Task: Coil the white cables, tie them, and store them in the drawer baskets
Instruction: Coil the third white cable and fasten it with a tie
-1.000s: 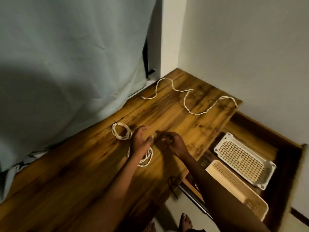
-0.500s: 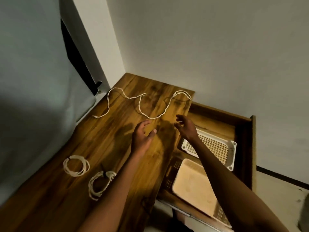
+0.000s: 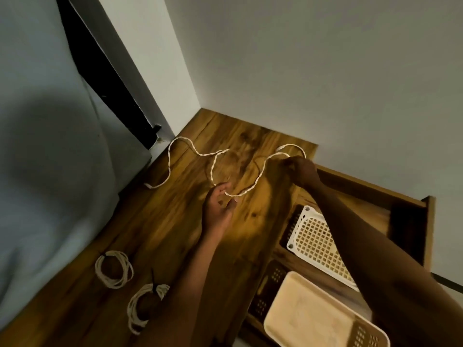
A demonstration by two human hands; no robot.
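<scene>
A person's right hand pinches the far end of a loose white cable in a tight grip at the worktop's far right corner. The left hand sits near the middle of the worktop, fingers curled loosely and partly open around a bend of the same cable. The cable snakes in waves across the far part of the worktop, its long axis running left to right. Two coils and, the nearer one tied, lie at the worktop's near left. Right of the worktop an open drawer holds a white basket and a cream basket; no cable shows in either.
</scene>
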